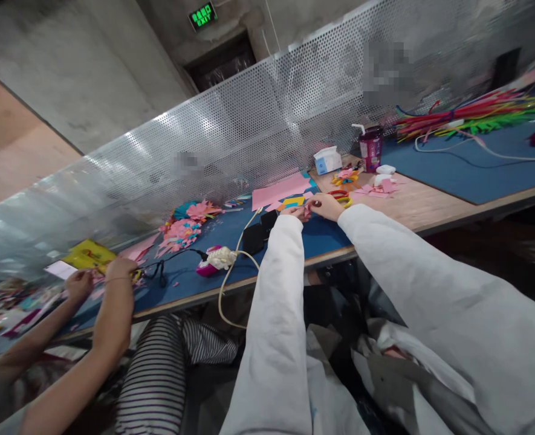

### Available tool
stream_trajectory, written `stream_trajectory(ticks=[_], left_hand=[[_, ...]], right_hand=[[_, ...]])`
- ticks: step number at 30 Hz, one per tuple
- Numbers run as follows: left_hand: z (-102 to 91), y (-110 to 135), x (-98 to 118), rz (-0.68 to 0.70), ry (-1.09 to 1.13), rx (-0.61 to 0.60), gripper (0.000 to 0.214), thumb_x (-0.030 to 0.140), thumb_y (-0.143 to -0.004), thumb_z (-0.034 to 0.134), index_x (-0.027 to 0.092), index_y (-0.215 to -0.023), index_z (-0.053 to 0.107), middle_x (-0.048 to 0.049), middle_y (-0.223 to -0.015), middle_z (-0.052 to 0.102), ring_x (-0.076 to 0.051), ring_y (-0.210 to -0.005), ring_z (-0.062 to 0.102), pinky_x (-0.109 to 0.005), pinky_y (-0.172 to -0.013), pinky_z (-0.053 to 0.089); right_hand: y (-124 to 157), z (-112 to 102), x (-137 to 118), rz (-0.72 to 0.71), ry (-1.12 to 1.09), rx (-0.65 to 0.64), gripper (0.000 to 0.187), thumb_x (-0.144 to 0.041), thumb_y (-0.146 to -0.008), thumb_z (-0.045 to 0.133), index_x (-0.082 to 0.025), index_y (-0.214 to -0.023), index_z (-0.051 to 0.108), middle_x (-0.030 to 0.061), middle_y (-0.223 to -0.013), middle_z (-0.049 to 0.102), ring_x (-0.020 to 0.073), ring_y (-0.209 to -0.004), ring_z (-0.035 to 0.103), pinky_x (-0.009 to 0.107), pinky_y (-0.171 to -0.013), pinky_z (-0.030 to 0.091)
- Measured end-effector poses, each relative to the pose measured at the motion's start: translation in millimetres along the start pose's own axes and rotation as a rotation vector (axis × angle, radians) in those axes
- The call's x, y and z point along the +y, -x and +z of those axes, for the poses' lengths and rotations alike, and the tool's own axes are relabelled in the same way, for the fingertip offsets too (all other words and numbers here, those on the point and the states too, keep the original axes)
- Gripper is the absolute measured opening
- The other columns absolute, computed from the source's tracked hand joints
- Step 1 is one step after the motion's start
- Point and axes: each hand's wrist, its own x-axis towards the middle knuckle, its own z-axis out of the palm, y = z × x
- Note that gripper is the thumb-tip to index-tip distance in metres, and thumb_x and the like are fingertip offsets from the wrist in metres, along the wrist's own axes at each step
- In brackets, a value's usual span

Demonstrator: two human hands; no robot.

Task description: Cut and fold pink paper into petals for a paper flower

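Both my arms, in white sleeves, reach out to the blue mat [326, 232] on the table. My left hand [295, 211] and my right hand [325, 206] meet over the mat, fingers pinched together on a small pink paper piece [307, 209]. Just beyond my right hand lie scissors with red and yellow handles [341, 196]. Sheets of pink paper [280, 191] and yellow and blue paper scraps [293, 202] lie right behind my hands.
A co-worker's bare arms [113, 302] work at the left over paper bits. Pink paper flowers [183, 232], a glue gun [210, 261] with cable, a black pouch [254, 237], a tissue box [327, 161], a purple cup [370, 148] and coloured sticks [476, 115] lie about. A perforated metal screen [249, 133] backs the table.
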Motion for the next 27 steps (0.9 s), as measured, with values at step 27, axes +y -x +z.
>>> stream_trajectory(ticks=[27], left_hand=[[-0.7, 0.1, 5.1, -0.029, 0.113, 0.030, 0.017, 0.004, -0.078, 0.052, 0.013, -0.064, 0.058, -0.0024, -0.053, 0.059, -0.020, -0.081, 0.065, -0.035, -0.081, 0.047]], right_hand=[[8.1, -2.2, -15.9, -0.224, 0.759, -0.238, 0.030, -0.025, -0.093, 0.037, -0.013, -0.109, 0.060, 0.0129, -0.109, 0.057, 0.0206, -0.089, 0.056, 0.025, -0.056, 0.031]])
